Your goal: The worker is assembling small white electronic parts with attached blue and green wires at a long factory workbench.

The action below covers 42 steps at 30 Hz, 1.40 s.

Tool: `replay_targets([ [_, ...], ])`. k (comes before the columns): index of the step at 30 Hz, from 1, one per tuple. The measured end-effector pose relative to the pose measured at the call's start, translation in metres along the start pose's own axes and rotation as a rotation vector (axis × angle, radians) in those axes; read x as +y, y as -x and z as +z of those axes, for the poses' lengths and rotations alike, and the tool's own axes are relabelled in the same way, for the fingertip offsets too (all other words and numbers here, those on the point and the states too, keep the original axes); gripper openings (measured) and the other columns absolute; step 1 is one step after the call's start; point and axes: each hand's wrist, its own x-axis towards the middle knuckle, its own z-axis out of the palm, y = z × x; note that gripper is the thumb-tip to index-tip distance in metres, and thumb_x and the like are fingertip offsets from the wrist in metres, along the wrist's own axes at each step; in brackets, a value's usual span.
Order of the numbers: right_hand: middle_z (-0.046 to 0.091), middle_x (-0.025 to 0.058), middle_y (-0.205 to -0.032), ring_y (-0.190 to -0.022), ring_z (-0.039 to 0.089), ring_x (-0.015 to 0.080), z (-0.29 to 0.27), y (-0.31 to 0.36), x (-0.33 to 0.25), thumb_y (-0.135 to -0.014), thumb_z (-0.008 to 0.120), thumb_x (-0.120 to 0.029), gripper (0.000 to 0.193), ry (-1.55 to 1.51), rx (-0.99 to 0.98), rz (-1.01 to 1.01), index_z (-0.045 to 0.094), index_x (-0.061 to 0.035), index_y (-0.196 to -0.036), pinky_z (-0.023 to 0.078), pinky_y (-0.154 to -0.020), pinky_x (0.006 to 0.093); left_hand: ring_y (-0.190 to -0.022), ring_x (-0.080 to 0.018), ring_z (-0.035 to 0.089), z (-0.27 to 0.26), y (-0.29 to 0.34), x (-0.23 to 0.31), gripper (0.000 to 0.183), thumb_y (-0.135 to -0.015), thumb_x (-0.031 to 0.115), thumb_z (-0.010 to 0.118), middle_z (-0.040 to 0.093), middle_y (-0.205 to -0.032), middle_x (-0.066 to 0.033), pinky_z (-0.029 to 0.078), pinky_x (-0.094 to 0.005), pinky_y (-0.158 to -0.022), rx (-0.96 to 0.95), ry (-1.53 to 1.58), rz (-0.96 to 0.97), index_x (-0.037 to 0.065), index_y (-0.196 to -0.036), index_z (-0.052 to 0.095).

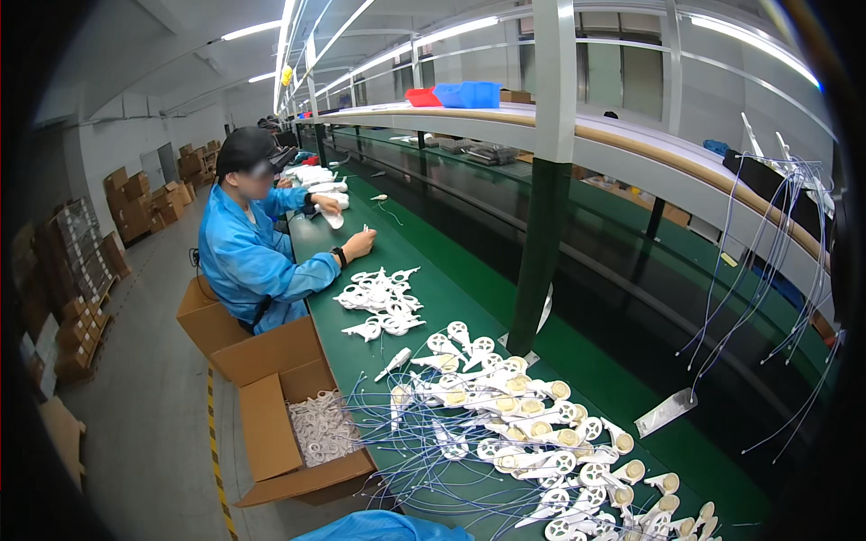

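Along the lower edge, blue fabric (383, 528) shows; state of the wearer's fingers cannot be told. Nearest, lower right: white wheeled parts (538, 429) and thin blue cables (410, 444) on green counter (361, 356). Open carton (269, 426) left of these.

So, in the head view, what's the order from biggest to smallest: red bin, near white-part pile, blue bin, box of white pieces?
1. Near white-part pile
2. Box of white pieces
3. Blue bin
4. Red bin
Nearness enlarges the first two.
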Motion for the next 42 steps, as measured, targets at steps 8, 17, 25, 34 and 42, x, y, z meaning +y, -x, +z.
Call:
replay_targets([
  [8,0.036,0.0201,-0.145,-0.134,0.033,0.0388,0.007,-0.014,-0.008,-0.095,0.051,-0.012,0.047,0.068,0.101,-0.112,0.040,-0.0034,-0.140,0.023,-0.111,0.0479,-0.098,-0.0194,0.057,0.001,0.010,-0.005,0.017,-0.090,0.008,0.046,0.057,-0.104,-0.0067,0.047,-0.0382,-0.084,-0.058,-0.091,-0.177,0.010,-0.102,0.058],
  [17,0.046,0.0207,-0.138,-0.127,0.044,0.0350,0.011,-0.007,-0.003,-0.094,0.052,-0.019,0.047,0.132,0.139,-0.044,0.044,-0.0070,-0.138,0.034,-0.106,0.0437,-0.095,-0.0197,0.058,-0.001,0.021,-0.009,0.016,-0.090,0.007,0.046,0.059,-0.101,-0.0075,0.048,-0.0378,-0.081,-0.128,-0.197,-0.379,0.009,-0.099,0.059],
  [25,0.052,0.0237,-0.128,-0.113,0.053,0.0433,0.000,-0.024,-0.014,-0.085,0.060,-0.006,0.035,0.150,0.141,-0.204,0.051,-0.0073,-0.119,0.044,-0.093,0.0558,-0.091,-0.0200,0.060,0.002,0.025,-0.013,0.015,-0.089,0.007,0.047,0.060,-0.097,-0.0081,0.049,-0.0374,-0.078,-0.188,-0.293,-0.560,0.009,-0.097,0.059],
  [34,0.051,0.0235,-0.130,-0.114,0.052,0.0441,0.004,-0.019,-0.013,-0.086,0.060,-0.006,0.035,0.071,0.052,-0.265,0.050,-0.0069,-0.120,0.043,-0.094,0.0561,-0.088,-0.0203,0.061,0.018,0.014,-0.034,0.014,-0.088,0.006,0.048,0.061,-0.093,-0.0089,0.051,-0.0371,-0.076,-0.267,-0.309,-0.650,0.008,-0.094,0.060],
  [42,0.047,0.0211,-0.134,-0.122,0.047,0.0403,0.005,-0.044,-0.025,-0.090,0.059,-0.008,0.038,0.099,0.170,-0.230,0.050,-0.0067,-0.126,0.038,-0.100,0.0547,-0.085,-0.0206,0.063,0.058,-0.041,-0.080,0.013,-0.087,0.006,0.048,0.062,-0.090,-0.0096,0.052,-0.0367,-0.073,-0.408,-0.137,-0.468,0.008,-0.091,0.061],
])
